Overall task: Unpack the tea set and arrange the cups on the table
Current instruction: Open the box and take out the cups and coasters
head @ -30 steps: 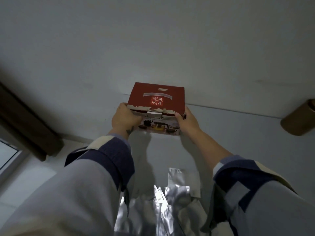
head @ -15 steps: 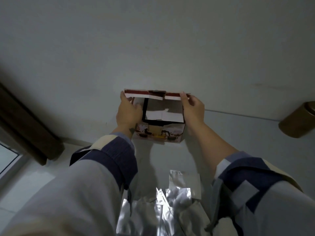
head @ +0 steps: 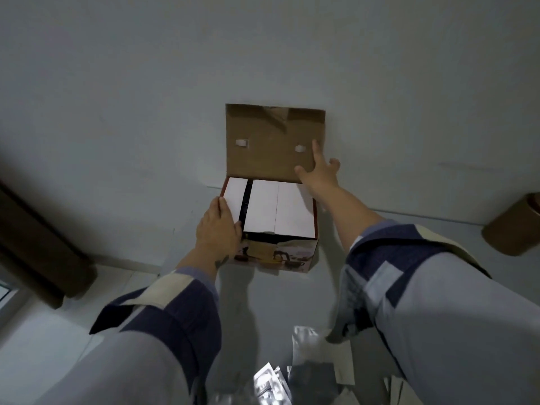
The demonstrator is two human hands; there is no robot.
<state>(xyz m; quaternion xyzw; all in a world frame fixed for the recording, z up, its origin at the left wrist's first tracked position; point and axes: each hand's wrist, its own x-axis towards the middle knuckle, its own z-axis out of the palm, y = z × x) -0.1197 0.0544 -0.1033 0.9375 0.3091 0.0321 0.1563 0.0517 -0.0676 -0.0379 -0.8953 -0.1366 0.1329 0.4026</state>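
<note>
My left hand [head: 217, 229] lay flat on the near left corner of the tea set box [head: 277, 252], fingers straight and together, pressing on the narrow white insert [head: 235, 194] just inside the left wall without curling round anything. My right hand [head: 318, 171] was spread wide against the brown inner face of the lid [head: 271, 141], fingers straight and thumb out to the left, propping the lid upright by its lower right corner; it gripped nothing. The box stood on the pale bench [head: 365, 258] close to the wall [head: 263, 54], its lid raised against that wall and showing two small white tabs. Inside, wide white card panels [head: 277, 209] covered the contents, with a dark gap between them and the narrow insert, so I could not see any cups. The printed front of the box faced me. Both arms wore grey sleeves [head: 455, 317] with dark blue cuffs pushed back. Crumpled silver foil packaging [head: 309, 361] lay on the bench nearer to me, well apart from the box. A brown cylindrical thing [head: 514, 226] sat off to the right, and a dark brown curtain-like shape [head: 38, 244] hung at the left.
</note>
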